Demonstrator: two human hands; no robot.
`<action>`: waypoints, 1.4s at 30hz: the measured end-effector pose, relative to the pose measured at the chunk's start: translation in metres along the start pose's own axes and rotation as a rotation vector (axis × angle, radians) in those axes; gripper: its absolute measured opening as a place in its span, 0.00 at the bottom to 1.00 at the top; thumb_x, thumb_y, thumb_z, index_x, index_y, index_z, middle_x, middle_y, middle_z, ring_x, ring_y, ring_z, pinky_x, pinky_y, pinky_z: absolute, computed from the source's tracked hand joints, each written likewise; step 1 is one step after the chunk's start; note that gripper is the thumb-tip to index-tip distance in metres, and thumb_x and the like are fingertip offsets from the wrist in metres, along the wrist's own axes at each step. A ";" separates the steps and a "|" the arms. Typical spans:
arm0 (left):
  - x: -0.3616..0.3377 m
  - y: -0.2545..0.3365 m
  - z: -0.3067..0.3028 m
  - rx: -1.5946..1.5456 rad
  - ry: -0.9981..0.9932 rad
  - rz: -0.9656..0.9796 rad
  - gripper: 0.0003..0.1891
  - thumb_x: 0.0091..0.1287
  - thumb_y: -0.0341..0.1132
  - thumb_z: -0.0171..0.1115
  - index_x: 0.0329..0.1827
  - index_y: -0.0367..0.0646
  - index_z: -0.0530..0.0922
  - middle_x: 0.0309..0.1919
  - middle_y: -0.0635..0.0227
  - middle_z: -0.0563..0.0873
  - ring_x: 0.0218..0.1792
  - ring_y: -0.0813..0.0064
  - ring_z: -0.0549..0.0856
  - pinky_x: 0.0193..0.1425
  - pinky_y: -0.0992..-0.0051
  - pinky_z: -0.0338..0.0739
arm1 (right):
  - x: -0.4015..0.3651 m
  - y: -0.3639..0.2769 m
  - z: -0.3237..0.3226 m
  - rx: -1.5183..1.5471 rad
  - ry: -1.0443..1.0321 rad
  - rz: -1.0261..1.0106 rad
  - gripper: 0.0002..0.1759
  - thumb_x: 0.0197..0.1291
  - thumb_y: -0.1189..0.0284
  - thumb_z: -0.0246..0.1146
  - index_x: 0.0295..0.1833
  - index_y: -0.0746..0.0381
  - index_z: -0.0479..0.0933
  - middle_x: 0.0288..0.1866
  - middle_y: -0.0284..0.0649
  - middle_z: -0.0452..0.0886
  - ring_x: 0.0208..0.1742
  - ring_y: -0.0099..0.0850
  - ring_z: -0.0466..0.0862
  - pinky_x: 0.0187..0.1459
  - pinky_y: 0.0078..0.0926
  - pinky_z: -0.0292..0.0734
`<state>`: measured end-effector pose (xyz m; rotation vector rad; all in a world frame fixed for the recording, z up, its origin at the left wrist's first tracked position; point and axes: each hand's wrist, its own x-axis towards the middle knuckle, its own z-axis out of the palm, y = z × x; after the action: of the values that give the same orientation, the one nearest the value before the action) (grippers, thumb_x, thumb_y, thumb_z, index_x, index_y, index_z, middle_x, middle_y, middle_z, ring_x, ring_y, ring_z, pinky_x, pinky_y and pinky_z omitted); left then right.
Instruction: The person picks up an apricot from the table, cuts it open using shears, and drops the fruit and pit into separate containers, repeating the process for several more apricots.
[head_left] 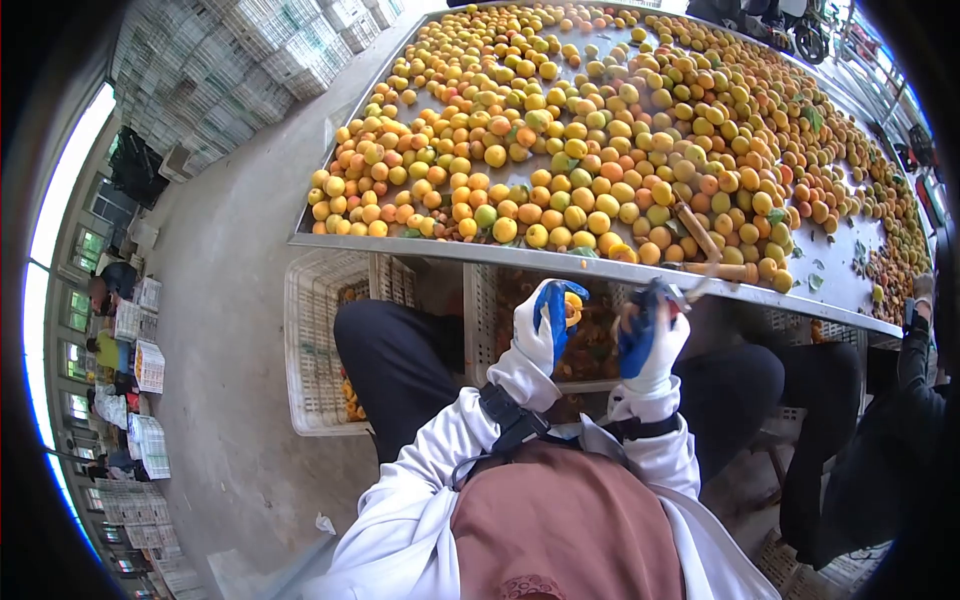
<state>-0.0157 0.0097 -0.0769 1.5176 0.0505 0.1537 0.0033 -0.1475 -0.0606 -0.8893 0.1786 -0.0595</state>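
Observation:
My left hand (542, 325), in a white glove with a blue palm, is closed on an apricot (573, 308) just below the table edge. The apricot looks cut open, with its orange inside showing. Beside it, my right hand (652, 345) wears the same kind of glove and has its fingers curled. A small, blurred, metallic-looking thing (672, 292) shows at the right fingertips; I cannot tell what it is. Just above that hand, wooden handles (698, 232) lie among the apricots at the metal table's (450, 248) near edge.
Many yellow and orange apricots (620, 190) cover the table. Under it stand a white crate (325, 350) by my left knee and another crate (480, 320) between my legs. A person in dark clothes (890, 440) sits at my right. Stacked crates (210, 80) stand far left.

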 end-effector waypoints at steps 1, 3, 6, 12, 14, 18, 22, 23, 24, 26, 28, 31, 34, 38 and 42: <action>0.002 0.001 -0.001 0.004 -0.002 0.009 0.18 0.81 0.44 0.49 0.48 0.38 0.81 0.33 0.69 0.85 0.35 0.83 0.81 0.42 0.79 0.78 | -0.002 0.008 -0.007 -0.204 -0.029 0.006 0.11 0.70 0.66 0.64 0.39 0.63 0.77 0.25 0.31 0.77 0.20 0.20 0.72 0.22 0.22 0.68; 0.005 0.005 0.001 0.038 0.064 0.175 0.18 0.81 0.44 0.49 0.54 0.38 0.81 0.37 0.65 0.87 0.37 0.79 0.85 0.45 0.76 0.81 | -0.006 0.010 0.005 -0.547 -0.073 -0.076 0.11 0.67 0.71 0.68 0.46 0.68 0.82 0.34 0.31 0.83 0.34 0.17 0.78 0.37 0.17 0.75; 0.006 0.025 0.005 0.284 0.087 0.289 0.18 0.80 0.42 0.50 0.60 0.38 0.79 0.43 0.57 0.88 0.42 0.68 0.89 0.48 0.71 0.82 | -0.016 0.013 0.021 -0.570 -0.241 -0.043 0.15 0.63 0.74 0.71 0.53 0.68 0.80 0.42 0.33 0.85 0.43 0.19 0.80 0.47 0.20 0.77; 0.011 0.018 -0.001 0.575 0.080 0.507 0.19 0.75 0.39 0.56 0.62 0.37 0.78 0.48 0.48 0.86 0.46 0.49 0.88 0.52 0.63 0.82 | -0.024 0.020 0.026 -0.873 -0.175 -0.280 0.10 0.56 0.81 0.68 0.45 0.66 0.80 0.32 0.43 0.83 0.34 0.30 0.83 0.41 0.28 0.78; 0.011 0.014 -0.002 0.735 0.084 0.505 0.18 0.73 0.37 0.57 0.61 0.37 0.78 0.46 0.49 0.87 0.44 0.50 0.88 0.49 0.62 0.82 | -0.023 0.023 0.023 -0.933 -0.166 -0.319 0.09 0.55 0.81 0.68 0.43 0.66 0.79 0.31 0.46 0.82 0.32 0.36 0.83 0.39 0.31 0.78; 0.011 0.012 0.000 0.753 0.047 0.435 0.16 0.71 0.35 0.58 0.58 0.36 0.80 0.44 0.50 0.87 0.42 0.51 0.88 0.47 0.61 0.83 | -0.026 0.027 0.023 -1.020 -0.105 -0.479 0.08 0.56 0.75 0.69 0.41 0.64 0.79 0.33 0.51 0.83 0.34 0.52 0.84 0.37 0.39 0.78; 0.010 0.013 0.004 0.664 0.098 0.405 0.16 0.71 0.36 0.58 0.56 0.35 0.80 0.42 0.48 0.88 0.43 0.49 0.88 0.50 0.63 0.83 | -0.021 0.028 0.017 -1.005 -0.142 -0.329 0.09 0.56 0.75 0.69 0.42 0.65 0.80 0.33 0.52 0.84 0.35 0.51 0.85 0.38 0.37 0.79; 0.009 0.017 0.002 0.684 0.071 0.396 0.17 0.71 0.35 0.57 0.58 0.34 0.79 0.45 0.47 0.87 0.47 0.47 0.88 0.53 0.63 0.82 | -0.018 0.031 0.013 -0.924 -0.168 -0.246 0.10 0.57 0.76 0.70 0.45 0.67 0.81 0.35 0.46 0.85 0.36 0.38 0.84 0.41 0.32 0.79; 0.009 0.022 0.000 0.683 0.067 0.397 0.17 0.71 0.35 0.57 0.58 0.34 0.79 0.45 0.47 0.87 0.47 0.47 0.88 0.53 0.63 0.82 | -0.016 0.033 0.011 -0.841 -0.193 -0.164 0.11 0.58 0.78 0.70 0.47 0.68 0.81 0.37 0.41 0.87 0.37 0.25 0.84 0.44 0.26 0.80; 0.012 0.034 -0.003 0.650 -0.022 0.423 0.18 0.72 0.33 0.56 0.61 0.34 0.78 0.49 0.45 0.86 0.50 0.47 0.87 0.56 0.62 0.81 | -0.014 0.033 0.009 -0.732 -0.250 -0.061 0.14 0.62 0.78 0.69 0.52 0.69 0.81 0.42 0.36 0.87 0.43 0.18 0.81 0.48 0.23 0.79; 0.013 0.036 -0.005 0.662 -0.073 0.418 0.19 0.72 0.32 0.55 0.62 0.33 0.77 0.51 0.44 0.85 0.53 0.48 0.86 0.58 0.62 0.80 | -0.015 0.035 0.011 -0.510 -0.244 -0.042 0.13 0.63 0.78 0.68 0.53 0.69 0.80 0.42 0.35 0.86 0.43 0.19 0.81 0.49 0.22 0.78; 0.013 0.025 -0.005 0.546 -0.034 0.407 0.16 0.78 0.38 0.53 0.57 0.37 0.81 0.46 0.52 0.88 0.44 0.58 0.90 0.49 0.67 0.82 | -0.017 0.020 0.014 -0.665 -0.314 -0.126 0.10 0.62 0.76 0.69 0.47 0.67 0.78 0.36 0.33 0.82 0.38 0.19 0.77 0.44 0.22 0.77; 0.014 0.013 -0.008 0.041 -0.078 0.035 0.19 0.81 0.42 0.49 0.53 0.36 0.83 0.41 0.60 0.89 0.40 0.73 0.88 0.46 0.75 0.80 | -0.020 0.016 0.016 -0.707 -0.342 -0.143 0.07 0.61 0.76 0.67 0.42 0.65 0.77 0.32 0.31 0.80 0.36 0.19 0.76 0.40 0.21 0.74; 0.021 0.007 -0.013 -0.145 -0.078 -0.158 0.27 0.81 0.54 0.46 0.47 0.40 0.85 0.28 0.73 0.83 0.26 0.86 0.79 0.28 0.83 0.72 | -0.014 -0.007 0.001 -0.284 -0.285 0.320 0.10 0.64 0.74 0.66 0.48 0.66 0.81 0.38 0.32 0.84 0.39 0.19 0.82 0.42 0.18 0.77; 0.018 0.015 -0.015 -0.158 -0.113 -0.245 0.24 0.81 0.51 0.48 0.45 0.39 0.85 0.30 0.75 0.85 0.28 0.88 0.79 0.32 0.84 0.73 | -0.005 -0.008 -0.001 -0.334 -0.272 0.062 0.10 0.64 0.76 0.65 0.49 0.68 0.81 0.35 0.32 0.84 0.36 0.20 0.82 0.40 0.19 0.77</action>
<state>-0.0010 0.0278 -0.0616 1.3480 0.1304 -0.1217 -0.0012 -0.1533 -0.0544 -1.2131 -0.0410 0.1527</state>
